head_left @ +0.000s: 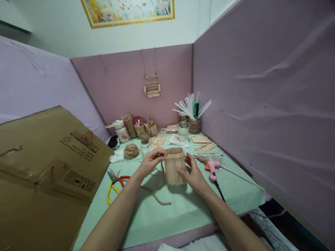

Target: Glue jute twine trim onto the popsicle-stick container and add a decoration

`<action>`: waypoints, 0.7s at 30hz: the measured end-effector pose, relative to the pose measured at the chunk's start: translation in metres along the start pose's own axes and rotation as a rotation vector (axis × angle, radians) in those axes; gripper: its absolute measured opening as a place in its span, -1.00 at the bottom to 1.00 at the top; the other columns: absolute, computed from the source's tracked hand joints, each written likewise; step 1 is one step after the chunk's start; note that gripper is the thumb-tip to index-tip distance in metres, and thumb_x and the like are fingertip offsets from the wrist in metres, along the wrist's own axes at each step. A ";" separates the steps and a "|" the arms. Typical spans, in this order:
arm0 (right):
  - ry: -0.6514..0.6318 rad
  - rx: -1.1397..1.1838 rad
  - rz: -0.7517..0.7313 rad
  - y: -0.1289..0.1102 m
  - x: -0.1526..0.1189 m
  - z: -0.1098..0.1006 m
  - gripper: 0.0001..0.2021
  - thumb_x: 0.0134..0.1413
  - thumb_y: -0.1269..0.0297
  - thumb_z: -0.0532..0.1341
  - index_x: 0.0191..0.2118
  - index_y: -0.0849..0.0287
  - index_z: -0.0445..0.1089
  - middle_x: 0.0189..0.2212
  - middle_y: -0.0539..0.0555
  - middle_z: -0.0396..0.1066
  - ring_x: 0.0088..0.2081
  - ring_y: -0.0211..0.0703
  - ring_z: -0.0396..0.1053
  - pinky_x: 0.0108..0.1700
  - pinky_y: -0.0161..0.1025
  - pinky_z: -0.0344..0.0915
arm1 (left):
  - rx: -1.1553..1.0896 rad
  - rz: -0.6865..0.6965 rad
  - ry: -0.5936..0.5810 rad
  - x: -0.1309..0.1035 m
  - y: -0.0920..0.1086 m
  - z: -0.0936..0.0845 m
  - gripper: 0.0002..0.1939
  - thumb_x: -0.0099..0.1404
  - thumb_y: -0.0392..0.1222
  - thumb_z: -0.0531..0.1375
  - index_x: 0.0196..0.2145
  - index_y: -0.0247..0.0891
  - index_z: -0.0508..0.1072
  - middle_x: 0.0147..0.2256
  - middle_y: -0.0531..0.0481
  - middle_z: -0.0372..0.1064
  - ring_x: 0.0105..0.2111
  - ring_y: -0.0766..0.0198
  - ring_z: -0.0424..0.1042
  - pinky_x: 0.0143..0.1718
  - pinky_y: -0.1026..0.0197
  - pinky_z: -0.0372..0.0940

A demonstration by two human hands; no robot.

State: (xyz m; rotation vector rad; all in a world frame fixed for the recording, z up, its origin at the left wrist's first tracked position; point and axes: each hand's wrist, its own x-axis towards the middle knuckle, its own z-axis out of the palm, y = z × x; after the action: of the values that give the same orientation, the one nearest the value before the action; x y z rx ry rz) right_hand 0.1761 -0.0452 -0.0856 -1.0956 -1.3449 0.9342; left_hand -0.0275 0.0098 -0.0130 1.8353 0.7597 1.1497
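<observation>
A cylindrical cup of wooden sticks (175,171) is held upright over the near middle of the table (162,225), grasped from both sides. At its left, the upper edge is pinched in the grip of the left hand (152,163); at its right, the wall is clasped by the right hand (195,175), the thumb pressed to the front. Whether the base is borne by the table cannot be told. A band of cord is seen along the cup's rim, and a loose cord (165,203) is laid in a curve below the left hand. Scissors with red and yellow handles (112,192) are placed beside the left forearm, partly covered by it. A pink glue gun (214,165) is set down just to the right of the right hand. Behind the hands, a ball of twine (131,150), flat wooden sticks (156,141) and a clear plastic cup (183,129) are arranged. The left side is filled by a cardboard box (47,150).
</observation>
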 end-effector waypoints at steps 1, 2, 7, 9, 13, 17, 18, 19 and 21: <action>-0.023 0.011 0.004 -0.001 -0.001 0.004 -0.13 -0.03 -0.04 0.28 0.29 0.16 -0.13 0.25 0.34 0.07 0.25 0.10 0.11 0.20 0.14 0.15 | -0.025 -0.001 0.009 -0.001 -0.002 -0.002 -0.77 0.15 -0.07 0.30 -0.29 -0.25 0.54 -0.19 -0.14 0.43 -0.09 0.13 0.36 -0.04 0.11 0.24; -0.035 0.009 -0.004 -0.003 -0.002 0.008 -0.14 -0.02 -0.02 0.27 0.29 0.18 -0.14 0.24 0.34 0.08 0.25 0.09 0.12 0.20 0.13 0.15 | -0.051 -0.004 0.021 -0.003 -0.004 -0.003 -0.78 0.15 -0.07 0.31 -0.30 -0.25 0.54 -0.15 -0.15 0.42 -0.04 0.12 0.34 -0.01 0.11 0.22; 0.077 -0.180 -0.105 -0.017 -0.003 0.023 -0.12 -0.09 0.11 0.33 0.29 0.15 -0.11 0.24 0.31 0.06 0.26 0.17 0.05 0.21 0.17 0.12 | -0.319 -0.204 0.073 -0.009 -0.018 -0.009 -0.59 0.03 -0.06 0.39 -0.13 -0.16 0.51 0.13 -0.14 0.24 0.01 0.10 0.32 -0.09 0.15 0.29; 0.128 -0.272 -0.158 -0.022 -0.003 0.027 -0.10 -0.10 0.14 0.33 0.30 0.12 -0.14 0.23 0.30 0.06 0.27 0.20 0.04 0.23 0.20 0.08 | -0.444 -0.288 0.060 -0.010 -0.024 -0.011 -0.45 -0.01 -0.07 0.42 -0.03 -0.07 0.46 0.13 -0.11 0.26 -0.01 0.13 0.35 -0.13 0.18 0.31; 0.157 -0.397 -0.257 -0.032 -0.004 0.030 -0.09 -0.08 0.16 0.32 0.32 0.12 -0.17 0.22 0.30 0.06 0.26 0.22 0.03 0.23 0.21 0.07 | -0.547 -0.342 0.051 -0.012 -0.033 -0.016 -0.38 -0.03 -0.07 0.43 0.02 -0.08 0.43 0.10 -0.14 0.32 -0.01 0.14 0.38 -0.09 0.17 0.31; 0.168 -0.443 -0.346 -0.040 -0.006 0.031 -0.08 -0.07 0.18 0.32 0.33 0.09 -0.22 0.19 0.31 0.08 0.24 0.26 0.05 0.19 0.25 0.12 | -0.568 -0.353 0.068 -0.015 -0.036 -0.016 -0.32 -0.10 0.00 0.45 0.01 -0.09 0.43 0.07 -0.12 0.37 0.00 0.15 0.39 -0.03 0.14 0.30; 0.166 -0.448 -0.357 -0.041 -0.006 0.031 -0.07 -0.07 0.18 0.32 0.33 0.09 -0.23 0.19 0.31 0.08 0.24 0.26 0.05 0.19 0.25 0.12 | -0.571 -0.356 0.071 -0.015 -0.036 -0.016 -0.31 -0.10 0.01 0.45 0.01 -0.08 0.42 0.07 -0.11 0.37 0.00 0.15 0.39 -0.03 0.13 0.31; 0.162 -0.454 -0.363 -0.042 -0.007 0.031 -0.07 -0.07 0.18 0.32 0.34 0.09 -0.23 0.20 0.31 0.07 0.23 0.26 0.05 0.19 0.25 0.12 | -0.574 -0.359 0.071 -0.016 -0.035 -0.015 -0.30 -0.11 0.01 0.45 0.02 -0.08 0.42 0.06 -0.10 0.38 0.00 0.15 0.40 -0.04 0.13 0.32; 0.147 -0.467 -0.361 -0.044 -0.008 0.031 -0.06 -0.07 0.18 0.32 0.34 0.10 -0.24 0.21 0.31 0.07 0.24 0.25 0.05 0.19 0.24 0.12 | -0.578 -0.370 0.060 -0.017 -0.035 -0.015 -0.28 -0.11 0.00 0.45 0.04 -0.08 0.40 0.06 -0.10 0.38 0.01 0.13 0.40 -0.05 0.12 0.33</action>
State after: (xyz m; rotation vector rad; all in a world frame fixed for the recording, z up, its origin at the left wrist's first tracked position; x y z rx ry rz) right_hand 0.1411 -0.0627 -0.0481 -1.1846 -1.6116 0.2728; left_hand -0.0500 0.0180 -0.0473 1.1319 0.6747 1.0433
